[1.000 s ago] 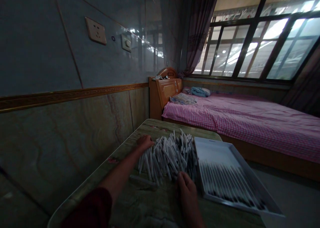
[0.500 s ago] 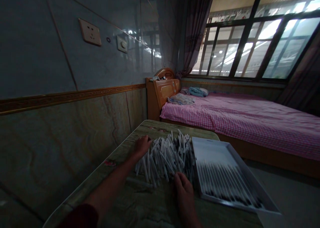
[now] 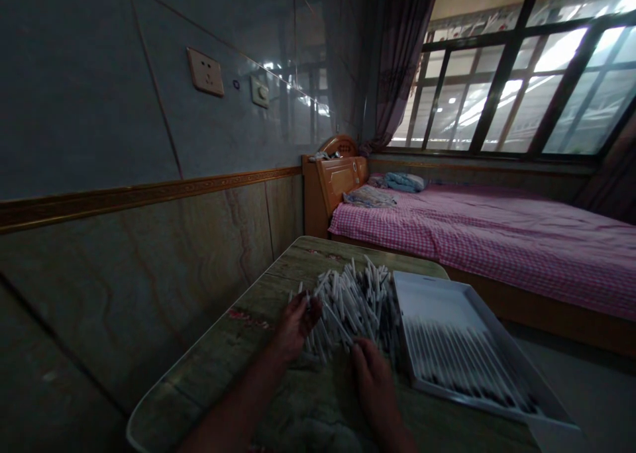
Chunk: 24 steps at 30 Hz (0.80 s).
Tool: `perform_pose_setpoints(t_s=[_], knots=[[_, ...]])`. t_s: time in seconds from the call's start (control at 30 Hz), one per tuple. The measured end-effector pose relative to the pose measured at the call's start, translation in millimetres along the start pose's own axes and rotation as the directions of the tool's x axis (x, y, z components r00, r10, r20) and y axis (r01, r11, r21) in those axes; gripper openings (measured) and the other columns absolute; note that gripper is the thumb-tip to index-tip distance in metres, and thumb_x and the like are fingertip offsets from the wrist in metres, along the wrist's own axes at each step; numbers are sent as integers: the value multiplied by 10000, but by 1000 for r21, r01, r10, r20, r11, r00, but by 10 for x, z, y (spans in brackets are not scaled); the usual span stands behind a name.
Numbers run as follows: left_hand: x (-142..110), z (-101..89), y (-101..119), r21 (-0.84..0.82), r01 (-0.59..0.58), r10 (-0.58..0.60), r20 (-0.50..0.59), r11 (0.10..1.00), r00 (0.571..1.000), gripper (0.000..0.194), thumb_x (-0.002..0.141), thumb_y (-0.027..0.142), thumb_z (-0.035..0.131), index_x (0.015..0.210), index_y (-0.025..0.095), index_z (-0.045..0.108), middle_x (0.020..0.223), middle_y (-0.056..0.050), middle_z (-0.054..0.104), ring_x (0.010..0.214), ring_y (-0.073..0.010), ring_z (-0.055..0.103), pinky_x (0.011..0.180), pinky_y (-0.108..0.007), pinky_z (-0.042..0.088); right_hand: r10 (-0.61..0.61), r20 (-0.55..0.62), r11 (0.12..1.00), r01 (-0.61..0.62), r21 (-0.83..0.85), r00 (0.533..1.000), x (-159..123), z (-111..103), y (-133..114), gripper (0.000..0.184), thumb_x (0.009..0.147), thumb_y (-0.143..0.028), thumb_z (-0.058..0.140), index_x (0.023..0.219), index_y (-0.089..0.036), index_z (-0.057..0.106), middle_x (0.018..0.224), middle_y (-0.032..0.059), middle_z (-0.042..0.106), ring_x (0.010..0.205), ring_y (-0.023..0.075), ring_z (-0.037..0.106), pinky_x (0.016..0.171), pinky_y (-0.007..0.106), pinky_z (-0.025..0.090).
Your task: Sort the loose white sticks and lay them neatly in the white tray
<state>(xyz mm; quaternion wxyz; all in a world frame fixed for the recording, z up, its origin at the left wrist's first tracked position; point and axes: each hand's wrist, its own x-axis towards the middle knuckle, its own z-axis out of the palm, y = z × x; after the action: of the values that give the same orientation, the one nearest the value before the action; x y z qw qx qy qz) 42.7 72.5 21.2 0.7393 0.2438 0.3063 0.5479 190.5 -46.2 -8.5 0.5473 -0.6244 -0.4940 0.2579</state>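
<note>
A heap of thin white pen-like sticks lies loose on the table, pointing in many directions. My left hand is at the heap's left edge, its fingers curled around a few of the sticks, whose pale ends poke up above the fingertips. At the near edge of the heap, my right hand is closed, thumb against the forefinger. Whatever may be between those fingertips is too dark and small to make out. Right of the heap, a shallow white box holds a row of similar sticks with dark near ends.
The green marble-patterned table has a pale rim and a rounded corner. A tiled wall runs along its left side. Beyond the table stands a bed with a pink checked sheet, and a window is behind it.
My left hand has come nearer and turned, and sticks now show in its fingers. The right hand stays by the heap's near edge. The view has swung slightly left.
</note>
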Motion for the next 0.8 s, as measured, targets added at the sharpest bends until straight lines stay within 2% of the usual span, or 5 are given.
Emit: perform_pose_setpoints(t_s=[0.07, 0.17, 0.33, 0.6, 0.8], knots=[[-16, -23, -47, 12, -18, 18, -13, 1000, 1000, 182, 754, 168, 693, 915, 197, 613, 724, 12, 699, 638, -119, 688, 604, -224, 552, -20, 12, 1000, 20, -21, 1000, -4, 0, 5, 358, 858, -472, 443, 934, -196, 659, 792, 32, 681, 713, 180, 620, 650, 245, 470], [-39, -53, -60, 201, -114, 113, 15, 973, 993, 319, 669, 288, 768, 932, 196, 614, 732, 5, 704, 629, -139, 679, 588, -234, 535, -17, 9, 999, 18, -38, 1000, -3, -8, 0, 356, 860, -466, 451, 945, -192, 661, 766, 28, 676, 687, 178, 614, 631, 241, 471], [-29, -77, 18, 504, -298, 305, 71, 811, 950, 348, 578, 392, 790, 796, 160, 648, 697, -16, 691, 643, -161, 660, 567, -232, 489, -24, -21, 1000, 24, -11, 1000, -2, -36, -7, 377, 855, -466, 473, 988, -178, 678, 891, 63, 711, 826, 206, 642, 721, 257, 486], [-4, -122, 80, 604, -343, 314, 157, 719, 936, 228, 548, 306, 785, 718, 178, 702, 721, -26, 697, 740, -188, 637, 698, -275, 489, -11, -57, 1000, 11, -12, 998, -6, -63, -6, 372, 844, -468, 496, 983, -193, 704, 908, 63, 722, 832, 219, 645, 748, 288, 493], [-26, -127, 125, 636, -366, 292, 222, 680, 930, 181, 567, 284, 771, 709, 185, 715, 728, -31, 690, 730, -180, 614, 686, -260, 470, -9, -54, 1000, 9, -11, 999, 1, -63, 23, 384, 844, -473, 497, 985, -184, 706, 925, 72, 724, 857, 223, 649, 762, 290, 497]])
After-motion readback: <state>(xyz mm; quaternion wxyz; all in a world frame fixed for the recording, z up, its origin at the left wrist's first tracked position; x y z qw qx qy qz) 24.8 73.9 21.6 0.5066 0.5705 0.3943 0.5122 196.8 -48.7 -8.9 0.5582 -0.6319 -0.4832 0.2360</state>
